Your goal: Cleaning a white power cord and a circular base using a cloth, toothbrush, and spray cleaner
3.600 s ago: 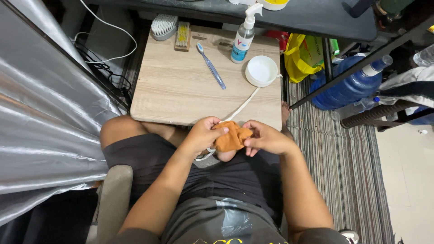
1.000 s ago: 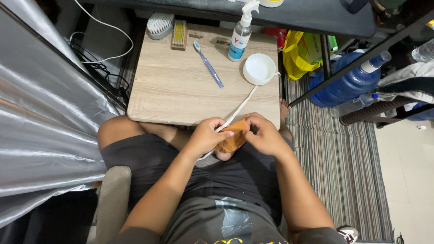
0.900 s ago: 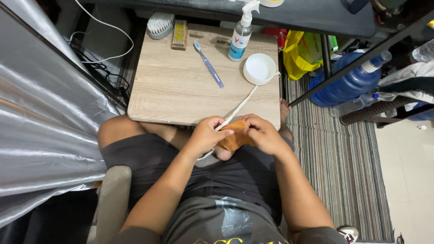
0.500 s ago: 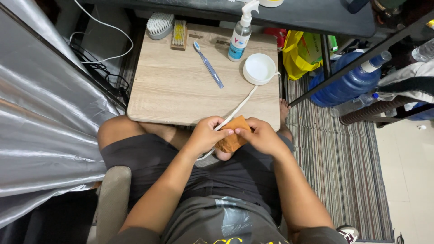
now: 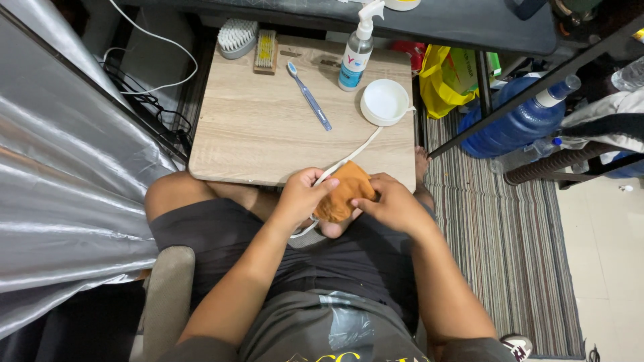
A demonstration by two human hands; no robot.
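1. The left hand [image 5: 300, 199] and the right hand [image 5: 391, 204] meet over the lap, just before the near edge of the tabletop [image 5: 268, 134]. Both forearms come up from the bottom of the view and bend toward each other.
2. Both hands are closed on an orange cloth [image 5: 342, 191], which sits bunched between them. The left thumb lies on its upper left side, and the right fingers press on its right side.
3. A white cord [image 5: 355, 151] passes from the left hand across the tabletop to the white bowl [image 5: 384, 102]. A loop of it hangs under the left hand.
4. What is inside the cloth is hidden, and I cannot tell where the cord ends at the bowl.
5. On the far part of the tabletop lie a blue toothbrush [image 5: 310, 97], a spray bottle [image 5: 355, 50], and two brushes [image 5: 249, 41] at the back edge.
6. The middle and left of the tabletop are bare wood. A grey shiny sheet [image 5: 60, 194] stands close on the left, and a striped rug [image 5: 510, 228] with a blue water jug [image 5: 520, 121] is on the right.
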